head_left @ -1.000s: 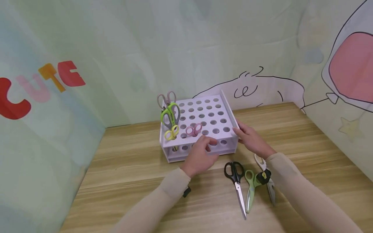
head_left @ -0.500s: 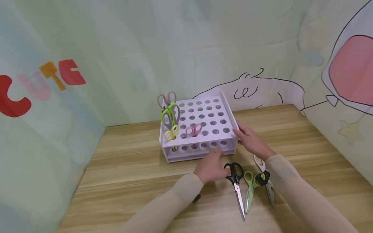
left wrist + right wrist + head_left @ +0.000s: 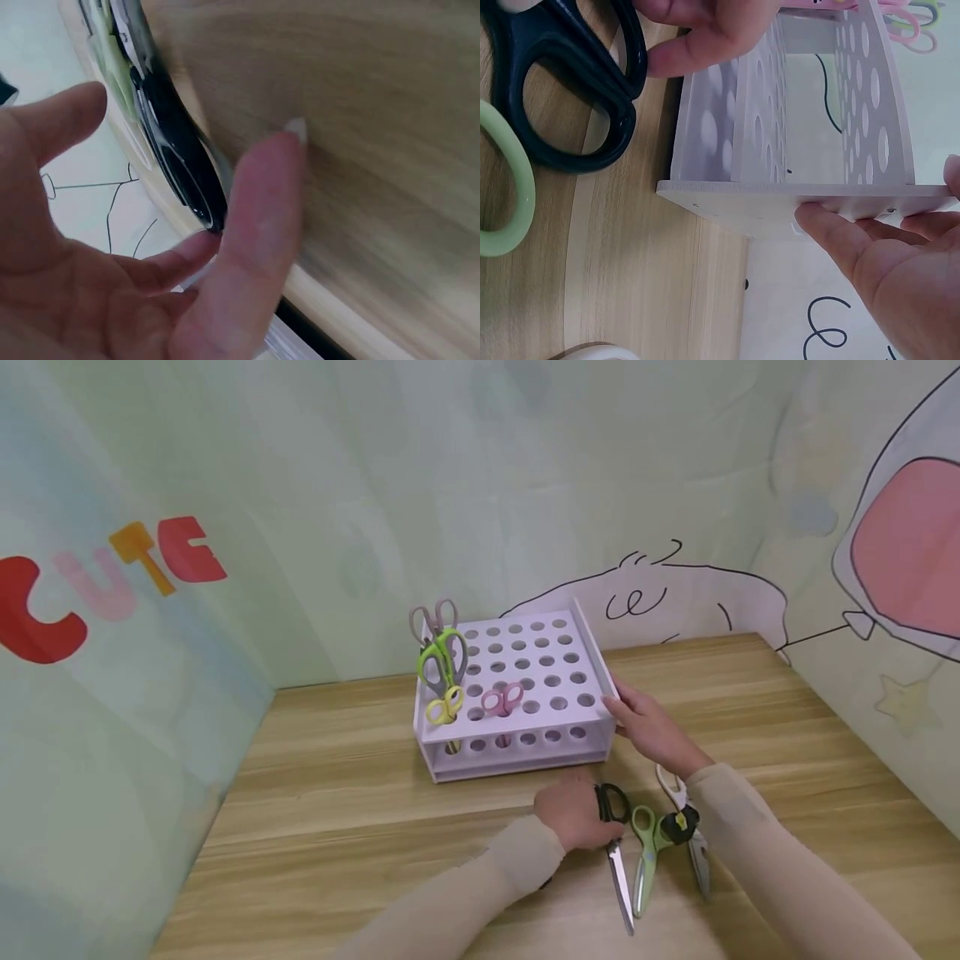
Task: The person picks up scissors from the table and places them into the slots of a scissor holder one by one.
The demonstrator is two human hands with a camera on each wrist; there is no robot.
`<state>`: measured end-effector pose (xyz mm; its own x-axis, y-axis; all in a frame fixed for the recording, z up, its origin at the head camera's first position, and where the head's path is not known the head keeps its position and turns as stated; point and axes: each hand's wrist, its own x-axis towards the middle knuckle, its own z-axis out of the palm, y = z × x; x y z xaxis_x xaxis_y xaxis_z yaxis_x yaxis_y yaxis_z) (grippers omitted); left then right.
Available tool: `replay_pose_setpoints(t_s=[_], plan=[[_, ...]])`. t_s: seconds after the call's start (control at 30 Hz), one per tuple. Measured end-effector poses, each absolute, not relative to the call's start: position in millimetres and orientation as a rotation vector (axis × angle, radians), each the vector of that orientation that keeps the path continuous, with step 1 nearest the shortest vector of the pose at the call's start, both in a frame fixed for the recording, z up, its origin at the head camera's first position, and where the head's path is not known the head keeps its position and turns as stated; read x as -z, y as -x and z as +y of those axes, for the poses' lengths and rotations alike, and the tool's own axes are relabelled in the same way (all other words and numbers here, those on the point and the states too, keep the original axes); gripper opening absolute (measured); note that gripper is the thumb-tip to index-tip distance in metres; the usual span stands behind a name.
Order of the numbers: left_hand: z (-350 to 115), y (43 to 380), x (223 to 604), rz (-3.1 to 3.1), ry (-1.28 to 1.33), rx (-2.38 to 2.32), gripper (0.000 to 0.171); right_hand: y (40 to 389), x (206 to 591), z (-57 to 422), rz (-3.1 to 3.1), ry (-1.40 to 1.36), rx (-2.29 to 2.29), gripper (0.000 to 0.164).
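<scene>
My left hand [image 3: 573,814] is over the handles of the black-handled scissors [image 3: 618,860] lying on the table. In the left wrist view its thumb and fingers are spread around the black handles [image 3: 180,142], not closed on them; one fingertip is at the handle's end. My right hand [image 3: 652,727] holds the right side panel of the white rack [image 3: 525,724], fingers against its outer face and thumb over the edge. Along the rack's left stand grey-handled scissors [image 3: 447,610], green scissors [image 3: 427,664] and yellow scissors [image 3: 437,712]. Pink scissors [image 3: 495,702] stand in a front hole.
Right of the black scissors lie light green scissors [image 3: 642,881] and white-handled scissors [image 3: 700,864], partly under the right forearm. The wooden table [image 3: 322,777] meets printed cloth walls [image 3: 337,568] at the back and sides.
My left hand has moved right and toward me, from in front of the rack to the black scissors' handles. My right hand has stayed on the rack's side. The scissors have not moved.
</scene>
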<state>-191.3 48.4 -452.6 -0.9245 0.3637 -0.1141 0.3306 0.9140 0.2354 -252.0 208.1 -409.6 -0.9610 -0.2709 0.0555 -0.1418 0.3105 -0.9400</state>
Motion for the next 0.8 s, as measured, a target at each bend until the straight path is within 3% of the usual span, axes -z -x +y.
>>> replay_pose_setpoints(t_s=[0.23, 0.57, 0.8], plan=[[60, 184, 459, 2.989, -0.514, -0.135, 0.087, 251, 412, 207, 2.452, 0.366, 1.725, 0.059], [66, 187, 463, 3.081, -0.461, -0.298, 0.077, 252, 411, 207, 2.463, 0.359, 1.727, 0.059], [62, 193, 465, 3.053, -0.49, -0.606, 0.083, 251, 412, 208, 2.447, 0.377, 1.746, 0.058]])
